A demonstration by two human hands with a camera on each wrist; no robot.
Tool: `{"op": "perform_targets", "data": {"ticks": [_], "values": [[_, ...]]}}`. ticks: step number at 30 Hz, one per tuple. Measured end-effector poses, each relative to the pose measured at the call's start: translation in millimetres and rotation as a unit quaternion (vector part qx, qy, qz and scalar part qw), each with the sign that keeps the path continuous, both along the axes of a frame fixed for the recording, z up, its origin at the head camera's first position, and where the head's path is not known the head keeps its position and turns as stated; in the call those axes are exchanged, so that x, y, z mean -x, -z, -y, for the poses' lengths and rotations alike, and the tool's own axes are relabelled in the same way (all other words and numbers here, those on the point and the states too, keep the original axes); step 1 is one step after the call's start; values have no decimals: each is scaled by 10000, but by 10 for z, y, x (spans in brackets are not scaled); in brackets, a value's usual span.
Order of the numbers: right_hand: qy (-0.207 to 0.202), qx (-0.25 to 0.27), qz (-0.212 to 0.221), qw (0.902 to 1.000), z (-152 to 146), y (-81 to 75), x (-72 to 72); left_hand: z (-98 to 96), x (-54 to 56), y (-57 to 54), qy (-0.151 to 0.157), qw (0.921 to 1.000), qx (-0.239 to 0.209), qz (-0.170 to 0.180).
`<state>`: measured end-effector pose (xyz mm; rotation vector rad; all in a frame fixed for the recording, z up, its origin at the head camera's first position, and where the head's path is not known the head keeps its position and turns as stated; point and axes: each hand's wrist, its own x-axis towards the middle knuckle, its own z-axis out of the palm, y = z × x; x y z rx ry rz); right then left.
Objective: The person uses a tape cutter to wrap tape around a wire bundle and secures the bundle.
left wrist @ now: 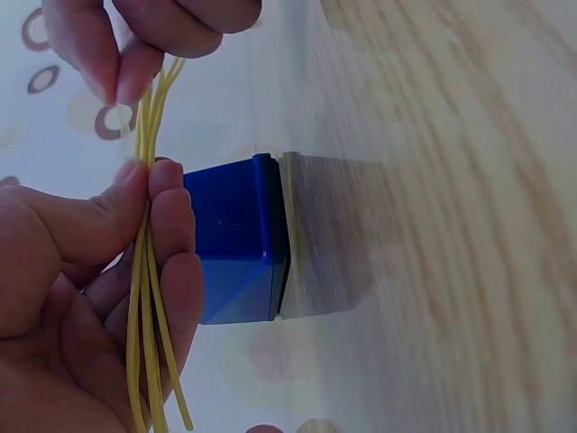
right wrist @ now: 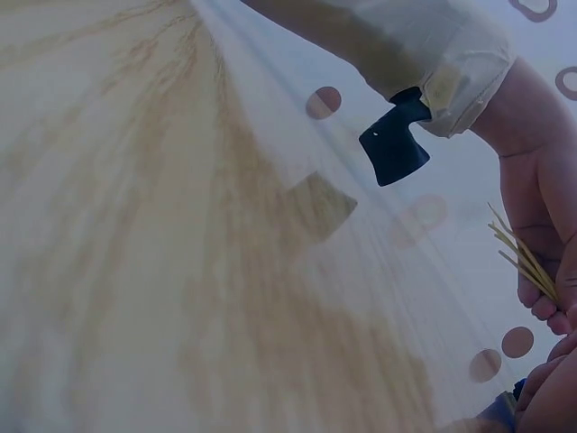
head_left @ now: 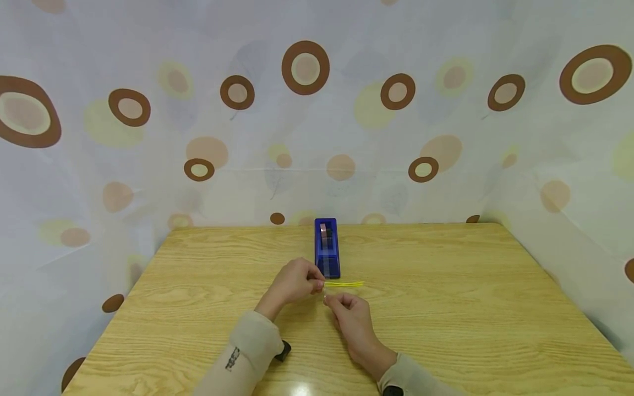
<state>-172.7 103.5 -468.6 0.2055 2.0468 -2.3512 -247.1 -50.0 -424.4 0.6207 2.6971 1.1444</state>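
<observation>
My left hand (head_left: 297, 280) pinches a bundle of thin yellow strands (head_left: 345, 284) between thumb and fingers. In the left wrist view several loose ends of the strands (left wrist: 147, 316) run along the palm, and the other ends rise toward the right hand. My right hand (head_left: 353, 322) faces it from just in front, thumb and forefinger pinched together on a small piece of clear tape (left wrist: 125, 122) beside the bundle. Directly behind the hands stands a blue tape dispenser (head_left: 327, 267) with a roll of tape in it.
The wood-grain table (head_left: 446, 286) extends to both sides of the hands. A patterned white sheet (head_left: 361, 165) surrounds its back and sides. A black wrist mount (right wrist: 397, 144) sticks out below the left sleeve.
</observation>
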Motion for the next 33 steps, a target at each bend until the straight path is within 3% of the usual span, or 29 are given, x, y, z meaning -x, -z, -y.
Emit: {"op": "perform_targets", "data": {"ticks": [21,33], "values": [[-44,-44,-78,10000,-19,-11,-38,18,-104,30,13,9991,-332,258],[1,-146,-28,9999,-33,-45,-48,22,-136,28,253,9979,-494,323]]}}
